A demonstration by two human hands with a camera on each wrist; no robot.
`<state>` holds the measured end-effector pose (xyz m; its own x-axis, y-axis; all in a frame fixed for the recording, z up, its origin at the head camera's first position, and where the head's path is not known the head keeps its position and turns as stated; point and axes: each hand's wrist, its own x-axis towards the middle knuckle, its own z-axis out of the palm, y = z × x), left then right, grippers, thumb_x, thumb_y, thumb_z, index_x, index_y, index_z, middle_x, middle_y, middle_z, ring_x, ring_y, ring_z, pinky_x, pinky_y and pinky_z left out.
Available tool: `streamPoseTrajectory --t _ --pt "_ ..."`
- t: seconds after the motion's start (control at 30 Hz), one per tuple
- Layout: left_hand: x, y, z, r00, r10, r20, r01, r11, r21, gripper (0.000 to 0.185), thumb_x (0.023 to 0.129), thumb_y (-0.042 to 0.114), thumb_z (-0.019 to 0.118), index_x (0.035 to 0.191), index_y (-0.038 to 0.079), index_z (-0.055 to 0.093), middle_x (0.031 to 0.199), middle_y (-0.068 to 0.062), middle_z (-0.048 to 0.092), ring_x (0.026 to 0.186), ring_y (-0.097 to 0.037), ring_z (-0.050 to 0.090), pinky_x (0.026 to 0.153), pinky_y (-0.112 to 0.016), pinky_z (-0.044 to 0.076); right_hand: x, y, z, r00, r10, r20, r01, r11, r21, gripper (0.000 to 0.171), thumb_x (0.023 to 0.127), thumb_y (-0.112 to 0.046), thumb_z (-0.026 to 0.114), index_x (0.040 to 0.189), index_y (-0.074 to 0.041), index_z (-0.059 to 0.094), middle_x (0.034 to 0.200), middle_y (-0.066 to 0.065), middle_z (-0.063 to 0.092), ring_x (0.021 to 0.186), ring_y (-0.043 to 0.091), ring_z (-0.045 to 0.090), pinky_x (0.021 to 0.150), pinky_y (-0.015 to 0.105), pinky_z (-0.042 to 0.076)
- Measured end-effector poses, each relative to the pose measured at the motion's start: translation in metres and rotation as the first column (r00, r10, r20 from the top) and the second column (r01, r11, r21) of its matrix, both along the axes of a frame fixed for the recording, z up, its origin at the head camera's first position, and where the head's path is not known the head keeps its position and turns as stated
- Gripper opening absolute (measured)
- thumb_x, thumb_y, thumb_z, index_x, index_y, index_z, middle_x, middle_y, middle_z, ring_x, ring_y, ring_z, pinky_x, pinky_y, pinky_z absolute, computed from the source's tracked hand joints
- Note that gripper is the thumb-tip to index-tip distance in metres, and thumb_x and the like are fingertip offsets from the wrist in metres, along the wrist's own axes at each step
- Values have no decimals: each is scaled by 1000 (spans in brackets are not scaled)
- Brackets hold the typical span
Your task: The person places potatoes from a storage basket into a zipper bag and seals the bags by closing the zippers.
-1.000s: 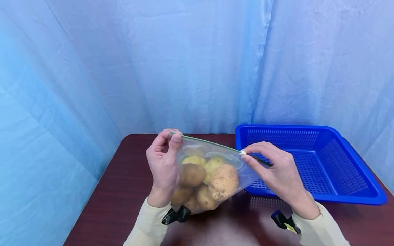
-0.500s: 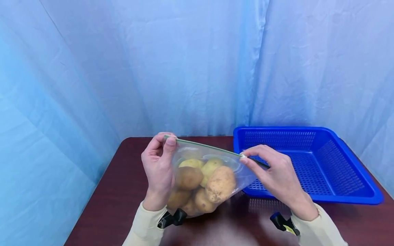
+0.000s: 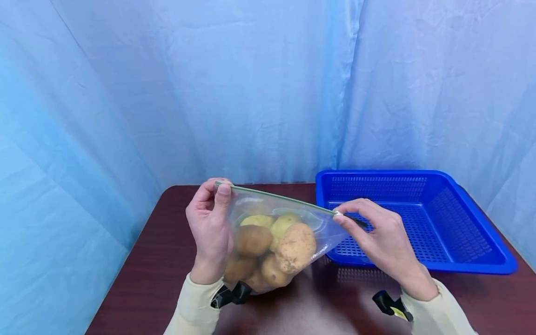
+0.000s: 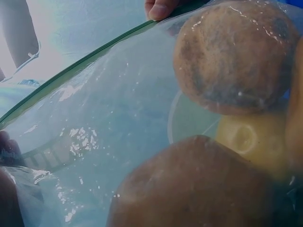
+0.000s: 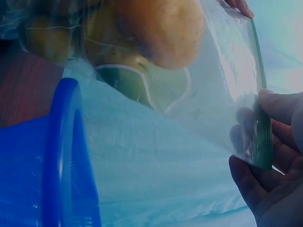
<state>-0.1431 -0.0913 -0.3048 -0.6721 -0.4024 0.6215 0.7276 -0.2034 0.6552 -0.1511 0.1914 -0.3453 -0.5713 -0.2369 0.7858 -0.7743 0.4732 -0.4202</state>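
A clear zip bag (image 3: 268, 203) with a green top strip hangs slantwise between both hands, bulging with several potatoes (image 3: 296, 246). Its upper left corner is pinched between thumb and fingers of my left hand (image 3: 209, 228). My right hand (image 3: 383, 235) pinches the strip near the right end, at a small white slider (image 3: 337, 213). In the right wrist view, the right thumb and fingers (image 5: 279, 106) lie on either side of the green strip (image 5: 262, 142). The left wrist view shows the potatoes (image 4: 236, 56) close up through the plastic. Whether the bag's bottom touches the table is unclear.
A blue perforated plastic basket (image 3: 454, 268) stands on the right of the dark red table (image 3: 146, 260), partly behind the right hand. Light blue curtains (image 3: 251, 93) hang behind the table and along its left side.
The left hand and the bag have shifted left in the head view. The right hand, with the slider, has slid a little right along the strip, so the hands are farther apart.
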Motion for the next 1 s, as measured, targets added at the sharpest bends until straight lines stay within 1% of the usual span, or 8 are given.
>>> streamPoseTrajectory --t 0.27,0.57,0.67,0.73,0.8,0.87,0.9,1.0 --pt "-1 -8 -1 1000 -11 -5 11 999 46 12 93 16 79 90 6 72 85 -1 64 78 -13 58 73 -23 51 0 6 -7 1000 -18 1 18 1000 4 26 81 0 85 101 -15 77 98 -5 75 90 8 70 82 8 51" --pt "-4 -15 -3 995 -93 -22 95 983 157 7 94 7 76 92 2 73 85 -4 65 76 -13 60 73 -23 52 1 15 -10 998 -66 9 65 998 16 30 78 3 86 101 -14 78 98 -3 76 92 8 70 86 6 48" --pt "-5 -17 -3 995 -96 -30 100 979 180 7 93 7 77 92 1 73 86 -4 65 76 -13 60 73 -22 52 0 17 -11 998 -59 2 59 998 11 29 78 3 86 100 -14 78 97 -4 76 92 6 69 86 7 48" --pt "-7 -18 -3 993 -112 -44 119 973 200 8 92 7 77 92 0 72 87 -5 66 76 -12 60 74 -22 53 -1 18 -11 999 -42 31 43 999 -2 29 80 4 85 101 -14 78 97 -3 76 94 5 69 87 8 49" --pt "-8 -18 -4 988 -142 -58 151 966 211 10 92 9 78 92 1 72 88 -5 66 78 -12 60 74 -23 53 -1 18 -12 992 6 122 0 999 -47 26 84 5 82 102 -13 77 101 -2 76 97 5 69 86 10 51" --pt "-10 -17 -5 982 -178 -60 187 959 213 11 90 13 79 92 4 73 90 -4 67 79 -12 61 75 -22 54 -1 17 -14 956 102 276 -70 990 -124 26 90 3 76 112 -11 75 110 0 75 101 7 70 86 13 54" --pt "-10 -18 -6 977 -201 -65 211 953 219 11 90 14 79 93 4 73 91 -4 67 80 -11 61 75 -22 55 -1 15 -16 915 168 367 -108 978 -178 29 94 2 73 120 -10 72 117 1 74 106 7 70 87 15 55" --pt "-13 -20 -9 963 -259 -76 270 933 238 11 91 14 78 92 5 73 92 -5 67 78 -12 65 76 -22 56 -5 6 -27 740 347 576 -177 927 -330 44 101 -5 65 144 -7 57 136 9 66 116 9 67 92 21 56"
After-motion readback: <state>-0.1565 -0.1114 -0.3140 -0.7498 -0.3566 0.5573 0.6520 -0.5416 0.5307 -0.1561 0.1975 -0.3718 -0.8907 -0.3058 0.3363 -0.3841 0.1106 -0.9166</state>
